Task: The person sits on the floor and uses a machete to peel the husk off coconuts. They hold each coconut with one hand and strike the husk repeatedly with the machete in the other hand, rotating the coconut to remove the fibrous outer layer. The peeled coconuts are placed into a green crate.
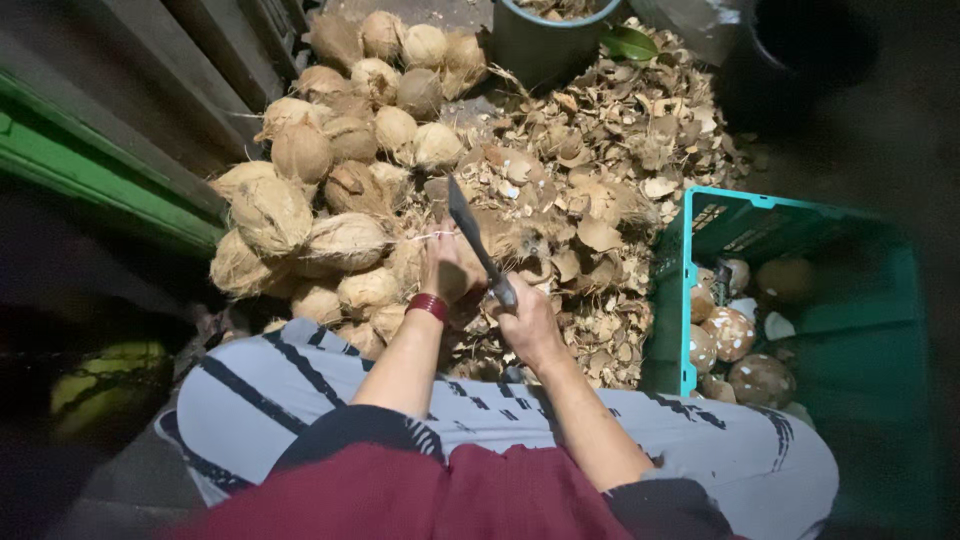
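My left hand (443, 268), with a red band at the wrist, grips a husked brown coconut (470, 268) held out in front of my knees. My right hand (527, 322) is closed on the handle of a dark cleaver-like knife (470, 225). Its blade points up and away, lying across the coconut beside my left hand's fingers. Both forearms reach out over my lap, which is covered in grey cloth with black stripes.
A heap of fibrous coconuts (330, 180) fills the left and far side. Broken shell pieces (600, 180) cover the ground ahead. A teal plastic crate (680, 300) at right holds peeled coconuts (730, 335). A round bucket (545, 40) stands at the back, a green ledge (90, 170) at left.
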Demonstrator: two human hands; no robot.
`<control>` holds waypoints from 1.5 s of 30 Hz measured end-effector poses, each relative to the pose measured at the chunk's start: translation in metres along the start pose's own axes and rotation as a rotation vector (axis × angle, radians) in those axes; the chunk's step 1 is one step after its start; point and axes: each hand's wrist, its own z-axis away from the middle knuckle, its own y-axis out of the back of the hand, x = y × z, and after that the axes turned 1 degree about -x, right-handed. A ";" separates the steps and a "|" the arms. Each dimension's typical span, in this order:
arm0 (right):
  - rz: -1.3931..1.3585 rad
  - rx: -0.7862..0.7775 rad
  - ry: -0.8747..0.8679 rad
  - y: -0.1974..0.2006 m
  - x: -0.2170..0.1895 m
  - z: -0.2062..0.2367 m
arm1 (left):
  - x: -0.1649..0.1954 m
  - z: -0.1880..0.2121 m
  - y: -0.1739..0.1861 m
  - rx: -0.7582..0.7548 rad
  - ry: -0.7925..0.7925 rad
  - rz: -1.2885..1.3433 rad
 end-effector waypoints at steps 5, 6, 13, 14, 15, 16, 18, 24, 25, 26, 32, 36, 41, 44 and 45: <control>-0.027 -0.017 -0.303 -0.012 0.072 -0.025 | -0.006 -0.002 0.010 -0.158 0.160 0.149; 0.019 0.040 -0.273 -0.011 0.081 -0.029 | -0.009 -0.002 0.011 -0.182 0.195 0.160; -0.679 0.208 -0.397 0.047 0.042 -0.028 | -0.017 -0.009 -0.007 -0.092 0.226 0.612; -0.610 0.212 -0.302 0.054 0.027 -0.022 | -0.017 -0.010 -0.008 -0.125 0.187 0.615; -0.543 0.223 -0.201 0.061 0.012 -0.018 | -0.019 -0.012 -0.011 -0.158 0.137 0.617; -0.477 0.235 -0.098 0.066 -0.001 -0.016 | -0.019 -0.013 -0.013 -0.131 0.130 0.655; -0.575 0.207 0.073 0.066 -0.016 -0.010 | -0.022 -0.015 -0.014 -0.089 0.160 0.724; -0.709 0.114 -0.307 -0.005 -0.012 -0.003 | -0.025 -0.024 -0.009 -0.084 0.153 0.695; -0.664 0.070 -0.326 -0.009 -0.010 -0.004 | -0.025 -0.026 -0.009 -0.096 0.181 0.590; -0.625 0.024 -0.353 -0.011 -0.009 -0.006 | -0.026 -0.028 -0.009 -0.114 0.213 0.481; -0.413 0.108 0.163 0.021 -0.009 -0.011 | -0.036 -0.028 -0.006 -0.157 0.191 0.805; -0.397 0.363 0.503 0.006 0.011 -0.015 | -0.034 -0.020 -0.003 -0.147 0.263 0.541; -0.723 -0.175 -0.583 -0.043 0.061 -0.014 | -0.027 -0.017 -0.004 -0.124 0.330 0.704; -0.539 -0.122 -0.574 -0.041 0.079 -0.019 | -0.030 -0.014 -0.010 -0.074 0.336 0.761; -0.366 -0.103 -0.561 -0.032 0.082 -0.018 | -0.031 -0.014 -0.011 -0.064 0.362 0.823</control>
